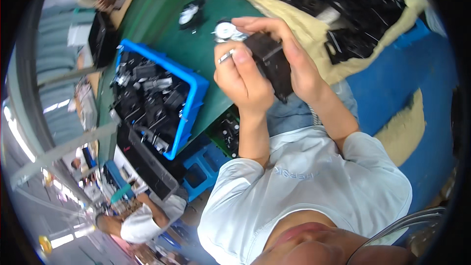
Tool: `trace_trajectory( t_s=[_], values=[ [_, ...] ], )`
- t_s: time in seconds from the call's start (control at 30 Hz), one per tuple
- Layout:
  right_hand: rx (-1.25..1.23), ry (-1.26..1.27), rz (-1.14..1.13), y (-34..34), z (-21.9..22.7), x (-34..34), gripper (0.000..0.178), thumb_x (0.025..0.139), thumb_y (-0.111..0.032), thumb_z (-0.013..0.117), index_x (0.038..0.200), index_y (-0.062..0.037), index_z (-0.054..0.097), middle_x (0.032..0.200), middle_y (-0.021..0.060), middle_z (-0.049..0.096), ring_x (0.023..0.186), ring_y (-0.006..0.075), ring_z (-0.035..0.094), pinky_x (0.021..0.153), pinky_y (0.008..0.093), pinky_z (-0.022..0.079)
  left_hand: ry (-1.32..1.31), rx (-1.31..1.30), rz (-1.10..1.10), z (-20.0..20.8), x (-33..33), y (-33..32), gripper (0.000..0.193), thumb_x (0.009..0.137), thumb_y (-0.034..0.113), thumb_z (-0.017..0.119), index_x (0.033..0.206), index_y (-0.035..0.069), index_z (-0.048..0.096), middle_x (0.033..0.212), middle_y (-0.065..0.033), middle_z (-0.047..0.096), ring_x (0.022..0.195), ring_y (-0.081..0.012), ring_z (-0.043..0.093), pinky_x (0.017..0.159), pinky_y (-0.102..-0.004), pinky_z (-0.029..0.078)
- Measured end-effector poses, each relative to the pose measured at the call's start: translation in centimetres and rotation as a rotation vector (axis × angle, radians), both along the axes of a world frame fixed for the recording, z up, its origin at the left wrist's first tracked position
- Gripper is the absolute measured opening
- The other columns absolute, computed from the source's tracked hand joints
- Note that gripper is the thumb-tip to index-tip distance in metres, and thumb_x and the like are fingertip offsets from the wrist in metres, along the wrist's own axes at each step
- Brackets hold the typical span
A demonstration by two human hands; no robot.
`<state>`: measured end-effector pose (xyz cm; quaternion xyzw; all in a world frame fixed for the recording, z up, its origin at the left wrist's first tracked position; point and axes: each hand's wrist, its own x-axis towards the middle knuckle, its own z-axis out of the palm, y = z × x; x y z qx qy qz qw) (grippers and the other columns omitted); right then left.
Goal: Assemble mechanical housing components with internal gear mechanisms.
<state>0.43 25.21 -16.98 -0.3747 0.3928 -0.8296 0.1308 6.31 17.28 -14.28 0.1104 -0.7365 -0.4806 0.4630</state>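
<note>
Landmark: crate [195, 95], blue.
Block [274, 66], black, one: right of the crate, off the surface, between both hands. Grip: left hand [243, 76], fingers curled, grasping its near side; right hand [301, 64] cupped along its opposite side. Hazard: slip and drop, should either palm loosen or the block twist.
Disc [225, 30], white, one: right of the crate, beside the left knuckles; attachment cannot be told. Hazard: scuff or knock from those knuckles.
Parts [149, 86], black, heaped: inside the crate. Hazard: spill onto the tabletop [162, 7], if a bump jolts the loose pile.
</note>
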Motion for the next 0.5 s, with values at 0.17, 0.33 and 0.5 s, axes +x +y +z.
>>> trace_trajectory(
  t_s=[0.17, 0.33, 0.5],
  values=[
    [0.143, 0.019, 0.223, -1.4, -0.5, 2.7, 0.047, 0.104, -0.031, 0.028, 0.138, -0.0015, 0.042, 0.142, 0.0149, 0.043, 0.124, 0.0231, 0.044, 0.107, 0.0361, 0.032, -0.151, -0.136, 0.364, 5.1, 7.8, -5.8, 0.017, 0.093, 0.012, 0.050, 0.082, 0.003, 0.059, 0.079, -0.0061, 0.058, 0.068, -0.0134, 0.048, 0.063, -0.0244, 0.040],
    [0.309, 0.001, 0.399, -1.1, -0.8, 2.9, 0.036, 0.102, -0.025, 0.038, 0.126, -0.0023, 0.053, 0.122, 0.0107, 0.056, 0.101, 0.0195, 0.052, 0.090, 0.0318, 0.040, -0.514, -0.338, 0.677, 13.3, 12.3, -15.0, 0.028, 0.096, 0.025, 0.055, 0.081, 0.003, 0.062, 0.064, -0.0003, 0.052, 0.050, -0.0075, 0.040, 0.047, -0.0216, 0.032],
    [0.408, 0.058, 0.413, -0.3, -0.4, 1.6, 0.026, 0.098, -0.018, 0.045, 0.113, -0.0027, 0.060, 0.100, 0.0063, 0.062, 0.080, 0.0169, 0.051, 0.074, 0.0296, 0.042, -0.845, -0.468, 0.740, 17.2, 11.9, -25.9, 0.036, 0.093, 0.030, 0.055, 0.086, -0.004, 0.066, 0.067, -0.0080, 0.059, 0.059, -0.0176, 0.050, 0.056, -0.0281, 0.040]
  ],
)
